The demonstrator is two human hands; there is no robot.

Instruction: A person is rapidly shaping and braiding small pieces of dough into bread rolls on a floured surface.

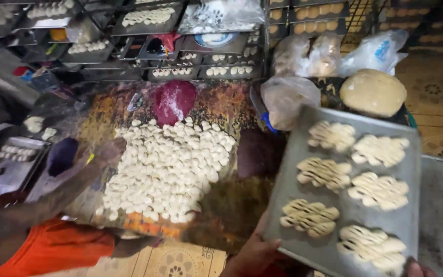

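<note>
My left hand point(255, 252) grips the near left corner of a grey metal baking tray point(411, 215), thumb on its rim. At the bottom right, only the top of my right hand point(419, 269) shows, holding the tray's near right corner. Several zigzag-shaped raw dough pieces point(324, 172) lie on the tray in two rows. The tray is tilted and hovers over the right end of a worktable.
A heap of small cut dough pieces point(165, 169) covers the patterned tabletop point(221, 102). Another person's blurred arm point(67, 187) with an orange sleeve reaches over it from the left. A round dough ball point(373, 92), plastic bags point(288, 97) and racks of filled trays point(149, 18) stand behind.
</note>
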